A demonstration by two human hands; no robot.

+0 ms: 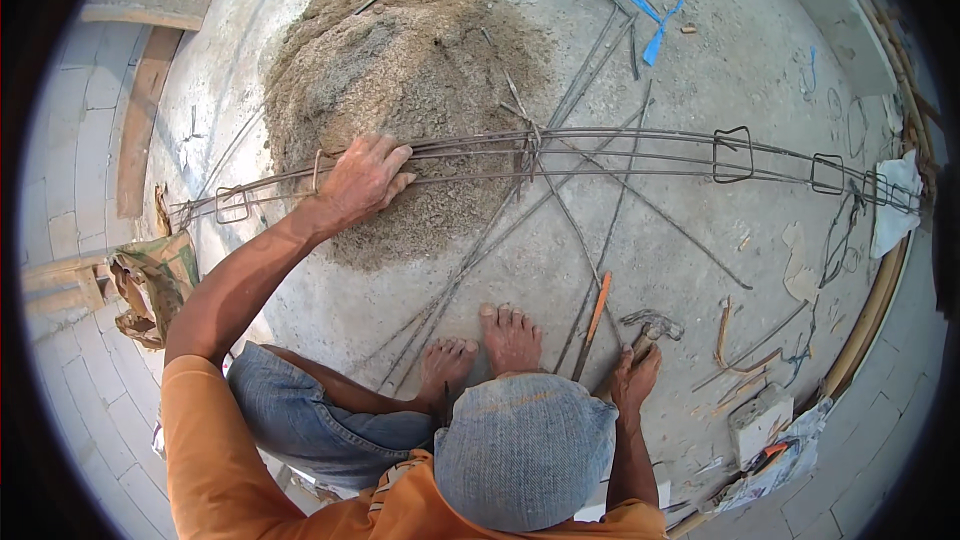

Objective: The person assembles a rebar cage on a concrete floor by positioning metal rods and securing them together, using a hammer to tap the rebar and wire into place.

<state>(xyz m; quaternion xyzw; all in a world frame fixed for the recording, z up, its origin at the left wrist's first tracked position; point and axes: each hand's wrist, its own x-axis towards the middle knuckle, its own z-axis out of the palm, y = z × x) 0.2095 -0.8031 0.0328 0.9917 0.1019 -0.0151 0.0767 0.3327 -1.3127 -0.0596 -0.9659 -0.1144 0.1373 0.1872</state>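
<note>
A long, narrow rebar cage (640, 153) of thin steel bars lies across the floor and over a sand heap, with square wire stirrups (733, 154) along it. My left hand (365, 180) is closed over the cage's bars near its left part, above the sand. Low on the right, my right hand (635, 377) is wrapped round the wooden handle of a claw hammer (652, 324), whose metal head shows just beyond the fingers. A thin orange-and-dark bar (599, 308) lies left of the hammer. Loose steel rods (685, 230) cross beneath the cage.
The sand heap (390, 50) covers the upper left of the concrete floor. Blue strips (652, 20) lie at the far side. A torn sack (150, 285) and wooden planks (148, 120) stand at the left. Scraps and a plastic bag (897, 202) lie at the right. My bare feet (510, 337) are in front.
</note>
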